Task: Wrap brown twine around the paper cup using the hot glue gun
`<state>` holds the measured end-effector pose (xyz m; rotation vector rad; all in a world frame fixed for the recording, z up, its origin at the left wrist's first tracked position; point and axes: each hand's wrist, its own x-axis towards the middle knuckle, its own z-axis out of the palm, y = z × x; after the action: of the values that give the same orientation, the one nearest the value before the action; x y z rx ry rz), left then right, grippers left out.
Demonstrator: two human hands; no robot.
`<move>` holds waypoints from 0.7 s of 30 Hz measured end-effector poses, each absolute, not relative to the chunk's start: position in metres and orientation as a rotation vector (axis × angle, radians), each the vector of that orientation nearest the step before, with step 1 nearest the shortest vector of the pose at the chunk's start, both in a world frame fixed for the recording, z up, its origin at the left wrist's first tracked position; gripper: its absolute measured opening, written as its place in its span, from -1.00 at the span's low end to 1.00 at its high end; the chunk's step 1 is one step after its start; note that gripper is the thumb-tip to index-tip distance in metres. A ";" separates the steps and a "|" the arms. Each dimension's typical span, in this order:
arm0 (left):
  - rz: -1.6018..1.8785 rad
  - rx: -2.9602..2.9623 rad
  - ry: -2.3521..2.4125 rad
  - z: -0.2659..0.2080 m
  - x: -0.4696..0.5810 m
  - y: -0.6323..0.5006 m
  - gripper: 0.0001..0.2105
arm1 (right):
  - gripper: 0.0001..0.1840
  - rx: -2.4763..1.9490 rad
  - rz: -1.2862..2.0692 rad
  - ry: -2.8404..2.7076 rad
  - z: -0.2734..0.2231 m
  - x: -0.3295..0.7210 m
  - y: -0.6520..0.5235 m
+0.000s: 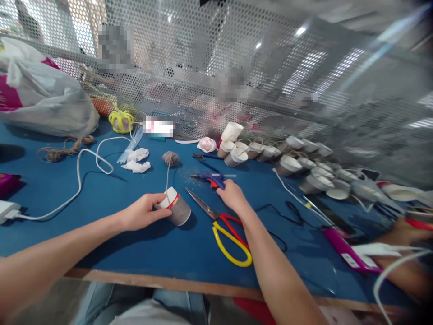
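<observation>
Biggest thing here is the grey perforated metal sheet screen (189,58) standing well behind the big scissors (216,215), the long steel-bladed pair with one red and one yellow loop handle, so I'll place everything off those. They lie on the flat blue table (152,253), and the bulging white-and-magenta plastic bag (50,101) sits far back to their left, maybe parked there just to leave some elbow room. Back and right of the scissors there's a crowd of round grey-sided cups with white insides (289,164), probably bunched there so the front stays usable. Scissors themselves are flat with the handles toward the person, which I'd guess makes for an easy grab. Now the hands: the right hand (232,195), just beyond the handles, has its fingers curled in on the grip of the blue pistol-shaped glue gun with an orange trigger (203,176); can't tell how tight. The left hand (149,210), left of the blades, is nearly closed, thumb and fingers pinching the tapered white-and-grey cup with a red-and-yellow band (181,212). That cup is tilted just left of the blades, likely to bring its side within easy reach. Smallest is the fuzzy round grey yarn ball (171,158), beyond the scissor tips, its thin strand (168,176) running to the cup, seemingly set apart so the line lies straight.
</observation>
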<state>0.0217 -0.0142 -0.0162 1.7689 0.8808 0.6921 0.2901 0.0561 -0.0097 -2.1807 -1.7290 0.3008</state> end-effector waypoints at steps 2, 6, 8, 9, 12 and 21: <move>0.707 1.807 0.911 -0.015 0.021 -0.014 -0.77 | -0.68 -2.105 0.330 -1.663 -0.002 0.288 0.050; 0.713 1.846 0.967 -0.012 0.019 -0.014 -0.78 | -0.67 -1.844 0.547 -1.599 0.021 0.282 0.027; 0.725 1.854 0.984 -0.010 0.019 -0.014 -0.79 | -0.74 -1.620 0.910 -1.516 0.032 0.277 0.014; 0.732 1.856 0.990 -0.009 0.019 -0.014 -0.80 | -0.73 -1.540 1.005 -1.507 0.036 0.273 0.007; 0.749 1.851 1.006 -0.007 0.019 -0.013 -0.80 | -0.73 -1.381 1.128 -1.575 0.041 0.260 -0.009; 0.771 1.832 1.109 -0.011 0.017 -0.007 -0.81 | -0.67 -1.554 1.032 -1.852 0.021 0.244 -0.033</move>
<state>0.0168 -0.0065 -0.0108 1.8321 1.1092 0.7710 0.2436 -0.0327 0.0211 -1.5535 -1.8521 1.0318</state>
